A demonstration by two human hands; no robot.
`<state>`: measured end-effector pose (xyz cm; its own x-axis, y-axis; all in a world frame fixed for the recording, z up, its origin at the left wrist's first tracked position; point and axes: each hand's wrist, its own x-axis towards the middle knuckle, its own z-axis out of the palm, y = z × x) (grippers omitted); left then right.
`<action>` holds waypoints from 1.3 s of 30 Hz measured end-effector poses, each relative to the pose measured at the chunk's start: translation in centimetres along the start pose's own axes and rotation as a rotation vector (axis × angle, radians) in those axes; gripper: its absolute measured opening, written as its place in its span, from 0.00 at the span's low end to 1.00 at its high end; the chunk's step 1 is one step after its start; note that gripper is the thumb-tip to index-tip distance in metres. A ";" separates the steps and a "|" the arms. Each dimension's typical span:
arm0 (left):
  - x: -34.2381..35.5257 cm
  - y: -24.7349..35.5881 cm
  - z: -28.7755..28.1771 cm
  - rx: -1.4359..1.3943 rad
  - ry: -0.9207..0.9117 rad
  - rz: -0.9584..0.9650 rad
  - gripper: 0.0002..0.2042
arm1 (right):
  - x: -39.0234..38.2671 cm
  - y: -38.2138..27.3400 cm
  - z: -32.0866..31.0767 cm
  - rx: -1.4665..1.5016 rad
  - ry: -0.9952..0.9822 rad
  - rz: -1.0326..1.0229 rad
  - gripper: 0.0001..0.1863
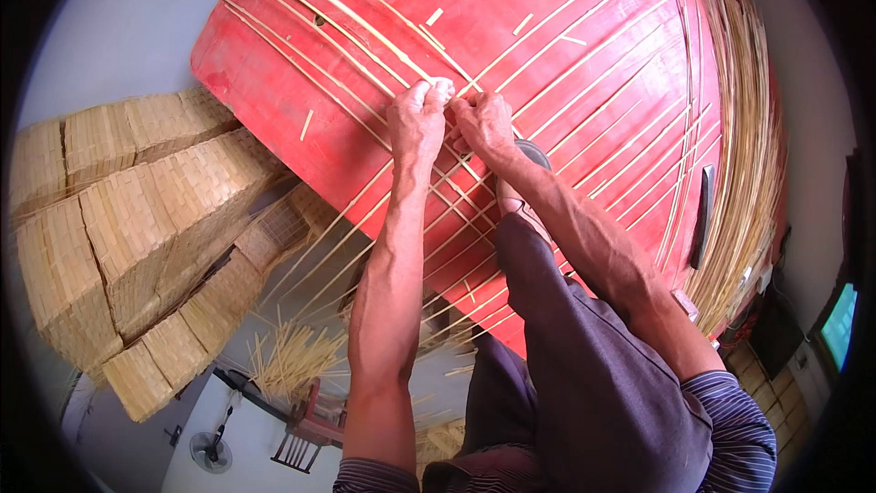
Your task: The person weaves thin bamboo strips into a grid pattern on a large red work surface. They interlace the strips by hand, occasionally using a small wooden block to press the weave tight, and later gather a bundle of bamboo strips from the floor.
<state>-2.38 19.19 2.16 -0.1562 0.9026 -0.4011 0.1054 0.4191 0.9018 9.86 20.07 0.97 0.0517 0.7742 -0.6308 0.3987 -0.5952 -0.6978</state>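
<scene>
A red board [584, 9] bears pale split bamboo-like strips [570, 55] laid crosswise in a loose lattice. Near the middle, my left hand [417, 123] is closed, pinching strips at a crossing, with something whitish [442, 87] at its fingertips. Just right of it, my right hand [484, 123] is bent closed at the same crossing; what its fingertips grip is partly hidden. My shoe [534, 148] rests on the board beneath my right forearm, pressing near the lattice.
Stacks of woven straw-coloured boxes [137, 228] stand at the left. A long strip bundle [739, 146] lies along the board's right edge. Loose short strips [283, 365], a small fan [212, 452] and a wooden chair [319, 420] are below. A lit screen [838, 324] is far right.
</scene>
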 end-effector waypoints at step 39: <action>0.4 -0.1 -6.0 -0.294 0.389 -0.181 0.23 | -3.8 -1.7 2.9 0.068 -0.216 0.119 0.18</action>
<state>-8.37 18.94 2.86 -0.5060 0.6913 -0.5158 -0.2285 0.4691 0.8530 6.28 17.54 3.57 -0.1053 0.6384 -0.7625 0.3384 -0.6980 -0.6311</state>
